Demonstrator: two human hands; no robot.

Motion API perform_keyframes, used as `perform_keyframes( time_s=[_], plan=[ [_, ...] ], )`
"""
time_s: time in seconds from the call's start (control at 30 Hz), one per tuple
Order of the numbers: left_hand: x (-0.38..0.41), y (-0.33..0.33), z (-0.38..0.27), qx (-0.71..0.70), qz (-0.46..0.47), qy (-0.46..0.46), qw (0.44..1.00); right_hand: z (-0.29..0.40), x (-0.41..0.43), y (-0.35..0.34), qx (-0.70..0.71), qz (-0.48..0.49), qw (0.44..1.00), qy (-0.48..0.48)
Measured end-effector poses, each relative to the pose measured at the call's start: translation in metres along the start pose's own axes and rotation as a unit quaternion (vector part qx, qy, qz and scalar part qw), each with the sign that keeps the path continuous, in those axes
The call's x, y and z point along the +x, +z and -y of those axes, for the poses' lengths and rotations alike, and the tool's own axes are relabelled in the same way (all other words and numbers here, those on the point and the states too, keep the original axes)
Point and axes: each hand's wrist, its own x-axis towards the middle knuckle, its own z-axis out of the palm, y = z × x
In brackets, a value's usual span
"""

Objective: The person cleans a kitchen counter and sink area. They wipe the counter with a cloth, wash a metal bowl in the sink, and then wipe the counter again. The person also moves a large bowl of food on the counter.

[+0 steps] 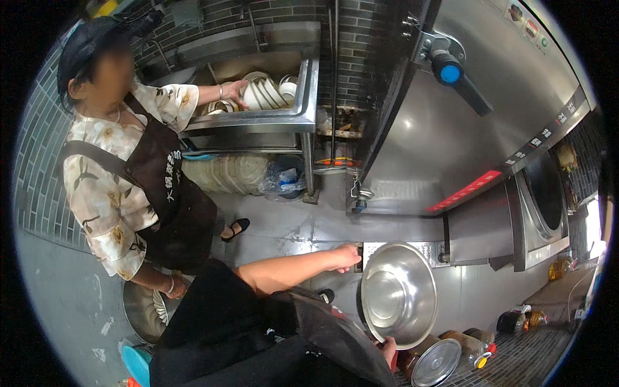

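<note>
My right hand (388, 351) grips the rim of a large, shiny stainless steel bowl (399, 295), whose inside faces the camera. My left hand (346, 259) reaches out to the left of the bowl, apart from it, its fingers curled and nothing visible in them. A co-worker (140, 159) in a dark apron and cap stands at the left. One of the co-worker's hands rests at stacked white bowls (263, 94) in a steel sink (309, 113). The other is down by a metal basin (140, 309) with stacked dishes inside.
A large steel cabinet (435, 145) with a lever handle (459, 80) stands at the upper right. Beyond it is a stove unit (520, 227). Bottles (464, 343) and a round metal lid (436, 363) lie lower right. A floor grate (377, 251) is behind the bowl; a blue basin (136, 365) is lower left.
</note>
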Motion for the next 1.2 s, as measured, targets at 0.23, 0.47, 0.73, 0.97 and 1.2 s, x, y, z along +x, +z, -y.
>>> perform_keyframes(
  time_s=[0.23,0.47,0.73,0.97,1.2],
  plan=[
    [-0.052,-0.045,0.043,-0.132,-0.161,0.016,0.978,-0.021,-0.055,0.102,-0.160,0.014,0.987,0.007],
    [-0.098,-0.168,0.046,-0.327,-0.261,0.053,0.907,-0.017,-0.099,0.255,-0.137,0.036,0.986,0.085],
    [-0.197,-0.254,0.014,-0.448,-0.357,0.244,0.782,0.005,-0.148,0.382,-0.226,0.225,0.948,-0.019],
    [-0.246,-0.324,-0.003,-0.442,-0.476,0.332,0.684,0.006,-0.178,0.506,-0.293,0.375,0.876,-0.086],
    [-0.291,-0.411,0.015,-0.431,-0.570,0.348,0.607,-0.036,-0.178,0.636,-0.334,0.496,0.800,-0.048]
  ],
)
